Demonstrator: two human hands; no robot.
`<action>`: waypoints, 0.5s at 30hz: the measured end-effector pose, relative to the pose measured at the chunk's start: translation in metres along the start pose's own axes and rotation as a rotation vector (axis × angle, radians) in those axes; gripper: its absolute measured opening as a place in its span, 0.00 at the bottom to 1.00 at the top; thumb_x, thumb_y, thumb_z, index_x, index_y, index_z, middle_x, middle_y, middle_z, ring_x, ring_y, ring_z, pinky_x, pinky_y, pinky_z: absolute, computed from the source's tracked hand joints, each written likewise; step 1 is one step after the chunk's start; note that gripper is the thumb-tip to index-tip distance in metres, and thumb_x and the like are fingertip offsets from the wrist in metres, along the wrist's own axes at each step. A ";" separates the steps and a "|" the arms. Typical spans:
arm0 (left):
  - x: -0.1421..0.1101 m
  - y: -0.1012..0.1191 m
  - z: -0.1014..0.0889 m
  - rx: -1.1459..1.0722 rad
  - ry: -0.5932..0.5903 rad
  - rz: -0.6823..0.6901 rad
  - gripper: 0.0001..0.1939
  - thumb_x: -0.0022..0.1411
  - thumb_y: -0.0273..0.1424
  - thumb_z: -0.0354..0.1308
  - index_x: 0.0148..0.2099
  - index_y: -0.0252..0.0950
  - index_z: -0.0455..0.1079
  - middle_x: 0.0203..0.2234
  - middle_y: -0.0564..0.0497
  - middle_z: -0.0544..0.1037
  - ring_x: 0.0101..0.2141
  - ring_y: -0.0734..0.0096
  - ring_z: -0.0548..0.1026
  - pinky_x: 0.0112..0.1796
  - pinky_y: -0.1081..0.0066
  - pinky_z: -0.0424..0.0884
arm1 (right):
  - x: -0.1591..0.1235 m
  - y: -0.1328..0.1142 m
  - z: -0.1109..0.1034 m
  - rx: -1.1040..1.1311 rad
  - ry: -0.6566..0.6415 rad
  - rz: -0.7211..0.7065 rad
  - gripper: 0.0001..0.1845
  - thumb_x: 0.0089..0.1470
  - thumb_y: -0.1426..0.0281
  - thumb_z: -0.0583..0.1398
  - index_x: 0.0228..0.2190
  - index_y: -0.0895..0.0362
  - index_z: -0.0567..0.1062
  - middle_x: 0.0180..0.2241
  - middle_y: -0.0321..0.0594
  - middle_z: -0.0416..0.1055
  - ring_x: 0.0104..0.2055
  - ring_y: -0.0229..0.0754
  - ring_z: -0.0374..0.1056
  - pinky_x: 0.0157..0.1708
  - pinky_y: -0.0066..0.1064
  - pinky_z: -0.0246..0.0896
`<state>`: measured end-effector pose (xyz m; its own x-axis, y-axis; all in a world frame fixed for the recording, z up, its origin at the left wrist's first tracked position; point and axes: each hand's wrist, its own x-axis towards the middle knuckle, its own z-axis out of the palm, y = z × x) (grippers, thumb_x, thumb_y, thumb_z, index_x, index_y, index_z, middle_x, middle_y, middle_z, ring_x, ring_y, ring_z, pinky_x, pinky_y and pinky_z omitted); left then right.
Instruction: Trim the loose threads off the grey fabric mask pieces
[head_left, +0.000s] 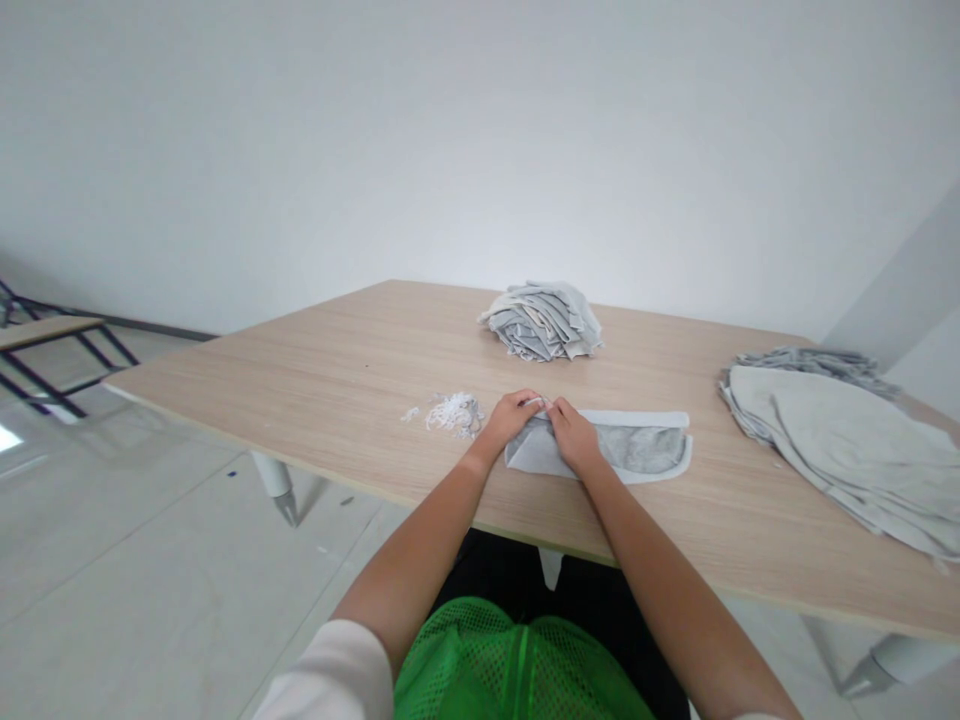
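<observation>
Green mesh clothing (517, 665) is nearest, cut off below. Beyond it, on the wooden table (337, 370), lies a grey-and-white cloth (645, 447), its long axis running left to right, open-ended at the right. The left hand (516, 412) and right hand (571, 432) pinch its left end, fingers closed and nearly touching; the fingertips partly hide what is gripped, and the right hand and forearm cover its middle. Left of them sits a heap of white threads (453, 412). Larger cloths (862, 440) lie to the right, cut off; farthest is a folded cloth pile (546, 318).
</observation>
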<state>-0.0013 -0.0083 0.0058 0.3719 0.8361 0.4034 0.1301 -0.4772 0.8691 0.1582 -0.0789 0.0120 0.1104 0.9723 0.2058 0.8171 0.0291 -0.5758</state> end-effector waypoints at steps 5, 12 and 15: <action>-0.001 0.002 0.001 -0.008 0.000 -0.001 0.14 0.60 0.41 0.62 0.35 0.35 0.79 0.32 0.48 0.81 0.39 0.63 0.76 0.45 0.68 0.73 | 0.000 0.002 0.001 -0.007 0.013 -0.045 0.21 0.75 0.56 0.43 0.39 0.51 0.69 0.37 0.40 0.75 0.41 0.44 0.70 0.36 0.30 0.51; 0.000 0.003 0.000 -0.034 -0.017 0.004 0.15 0.60 0.43 0.63 0.37 0.34 0.80 0.33 0.48 0.81 0.38 0.63 0.76 0.46 0.67 0.72 | 0.001 0.004 0.001 -0.058 0.025 -0.153 0.21 0.76 0.61 0.41 0.41 0.52 0.69 0.42 0.43 0.75 0.45 0.45 0.71 0.42 0.31 0.57; 0.001 0.002 0.000 -0.032 -0.023 -0.002 0.16 0.59 0.43 0.63 0.37 0.34 0.80 0.33 0.48 0.81 0.38 0.64 0.75 0.45 0.68 0.72 | 0.002 0.005 0.001 -0.100 0.017 -0.185 0.21 0.76 0.63 0.40 0.42 0.53 0.69 0.43 0.44 0.75 0.46 0.45 0.71 0.43 0.32 0.58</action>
<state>-0.0009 -0.0084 0.0080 0.3926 0.8305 0.3952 0.1017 -0.4663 0.8788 0.1616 -0.0771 0.0089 -0.0378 0.9486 0.3143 0.8763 0.1826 -0.4458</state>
